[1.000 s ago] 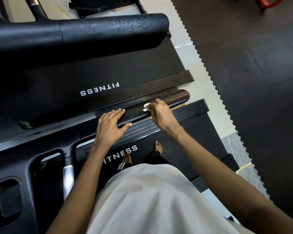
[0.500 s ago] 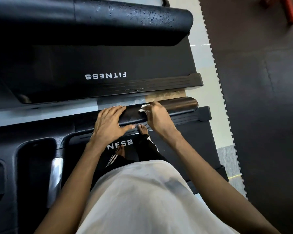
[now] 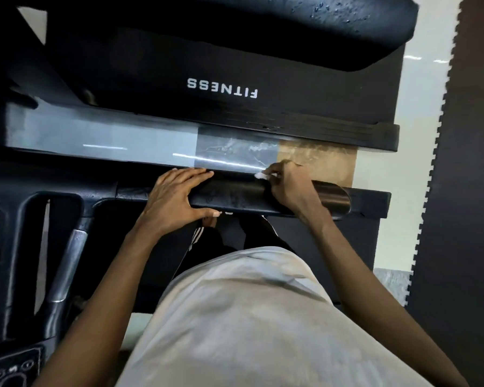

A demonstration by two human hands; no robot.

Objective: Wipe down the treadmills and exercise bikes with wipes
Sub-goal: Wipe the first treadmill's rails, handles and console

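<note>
I stand on a black treadmill and look down over its padded right handrail [image 3: 330,196], a black bar running left to right. My left hand [image 3: 176,199] lies flat over the bar, fingers spread, thumb under its near side. My right hand [image 3: 288,185] rests on the bar a little to the right, closed on a small white wipe [image 3: 261,175] that pokes out by the fingertips on the bar's far side. A second black treadmill [image 3: 305,88] marked FITNESS lies just beyond, with its own thick handrail [image 3: 291,23] at the top.
A narrow strip of glossy floor [image 3: 123,138] separates the two treadmills. The console frame and a silver upright [image 3: 67,263] stand at the left. A dark interlocking rubber mat [image 3: 464,191] covers the floor on the right. My light shirt [image 3: 249,317] fills the lower middle.
The view has swung down and to the right. Both hands have stayed on the handrail, the right one still closed on the wipe, and they now sit a little farther apart.
</note>
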